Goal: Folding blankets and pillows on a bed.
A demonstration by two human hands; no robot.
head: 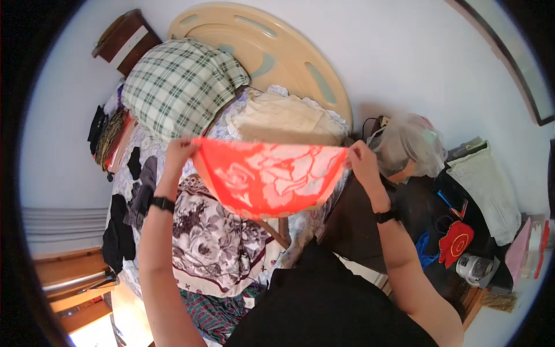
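Note:
A red-orange cloth with a pale flower pattern [277, 178] hangs stretched between my two hands, its lower edge curving down. My left hand [182, 149] pinches its left upper corner, and my right hand [360, 160] pinches the right one. Beneath and behind the cloth is a bed with a flowered sheet [299, 232]. A folded blanket with dark and grey flowers [204, 243] lies below the cloth to the left. Beyond the cloth's top edge rests a cream pillow or folded cloth [290, 115].
A green-checked pillow or bundle [177, 86] leans by the tan headboard [295, 39]. Dark garments [119, 234] lie along the bed's left side. On the dark table [355, 221] at right are a plastic bag [407, 143], a red cloth item [456, 243] and a clear jar [475, 269].

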